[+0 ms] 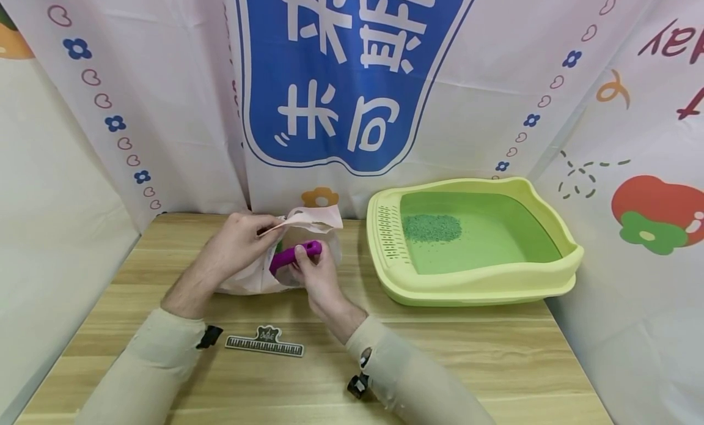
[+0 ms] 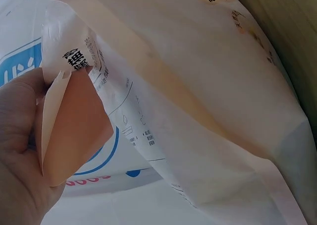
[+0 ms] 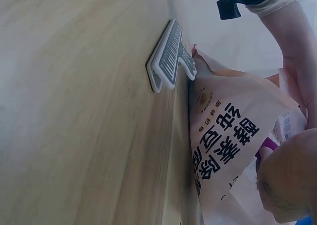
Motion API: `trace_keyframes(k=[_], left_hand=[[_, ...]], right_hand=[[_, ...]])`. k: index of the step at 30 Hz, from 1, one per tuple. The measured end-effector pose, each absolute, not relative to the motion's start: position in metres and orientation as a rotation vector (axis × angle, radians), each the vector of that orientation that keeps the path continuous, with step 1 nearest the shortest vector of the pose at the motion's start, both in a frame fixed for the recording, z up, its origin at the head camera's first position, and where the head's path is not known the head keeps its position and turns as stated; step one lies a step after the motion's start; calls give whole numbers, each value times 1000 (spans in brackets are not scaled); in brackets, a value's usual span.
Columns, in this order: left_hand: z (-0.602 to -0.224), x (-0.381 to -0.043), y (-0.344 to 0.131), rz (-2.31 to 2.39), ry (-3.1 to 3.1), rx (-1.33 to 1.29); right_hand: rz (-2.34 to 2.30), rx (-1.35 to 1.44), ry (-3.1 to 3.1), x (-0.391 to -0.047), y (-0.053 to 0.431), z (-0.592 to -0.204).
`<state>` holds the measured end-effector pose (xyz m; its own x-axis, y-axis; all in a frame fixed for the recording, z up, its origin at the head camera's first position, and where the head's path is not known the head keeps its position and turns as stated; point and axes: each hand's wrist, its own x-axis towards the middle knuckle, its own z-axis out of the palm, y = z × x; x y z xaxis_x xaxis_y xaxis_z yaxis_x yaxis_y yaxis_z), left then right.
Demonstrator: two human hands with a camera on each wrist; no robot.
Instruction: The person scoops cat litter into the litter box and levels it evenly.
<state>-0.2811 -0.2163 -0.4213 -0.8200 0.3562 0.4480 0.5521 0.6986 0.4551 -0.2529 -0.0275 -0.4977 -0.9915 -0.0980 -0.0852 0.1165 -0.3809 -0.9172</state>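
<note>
The purple tool (image 1: 286, 258) is at the mouth of the bag (image 1: 250, 279), with its handle outside and its lower end hidden in there, so I cannot tell whether it carries anything. The right hand (image 1: 321, 277) grasps this handle, the thumb lying on the upper side, and its forearm comes in slantwise from the lower right. The left hand (image 1: 238, 236) pinches the bag's upper rim and lifts it, so that the mouth stands wide; its wrist is at the near left of the bag, and the two hands are close together. As for progress, I judge that the work is partly done: the bag is unsealed, the clip (image 1: 264, 344) lies loose on the table (image 1: 220, 391) in front of it, and one patch of green granules (image 1: 431, 228) is already in the tray (image 1: 473, 293), beside its slotted end. Most of the tray's floor is bare, and the tool is not yet out of the bag. The bag is also not yet closed. The tray stands to the right, well apart from both hands, and nobody touches it.
</note>
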Motion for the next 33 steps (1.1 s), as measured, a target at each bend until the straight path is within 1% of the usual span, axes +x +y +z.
trace_keyframes(k=[20,33], left_hand=[[-423,-282,-218,-833,-2570,-701],[-421,-280,-219,-829,-2599,-681]], right_hand=[[-2524,181,1509,-258,-34,-494],[-2539,193,1448,-260,-33,-498]])
